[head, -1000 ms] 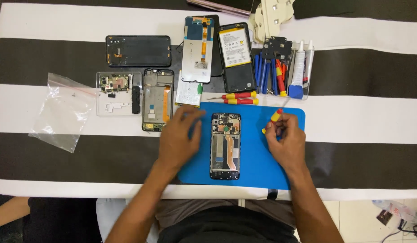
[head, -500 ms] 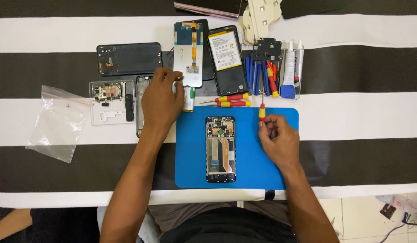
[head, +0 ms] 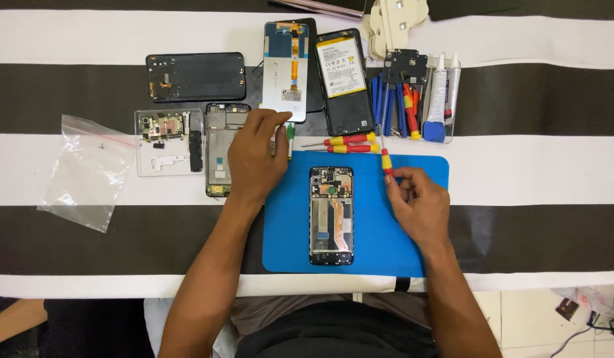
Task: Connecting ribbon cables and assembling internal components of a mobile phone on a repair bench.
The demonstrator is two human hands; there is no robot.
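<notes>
— Hands, from the head camera?
— Left hand (head: 254, 156) pinches a green-tipped tool (head: 290, 136) beside the display panel (head: 285, 69). Right hand (head: 416, 202) pinches a red-yellow screwdriver (head: 386, 159) over the blue mat (head: 380, 219).
— And the phone?
— Opened phone (head: 331, 215) lies mid-mat, between them.

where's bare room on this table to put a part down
Free: the mat right of the phone, below the right hand; the striped cloth right of the mat; the cloth between the plastic bag and the left hand, lower down. Crowded: the top middle, around the battery, screen and tool tray.
</notes>
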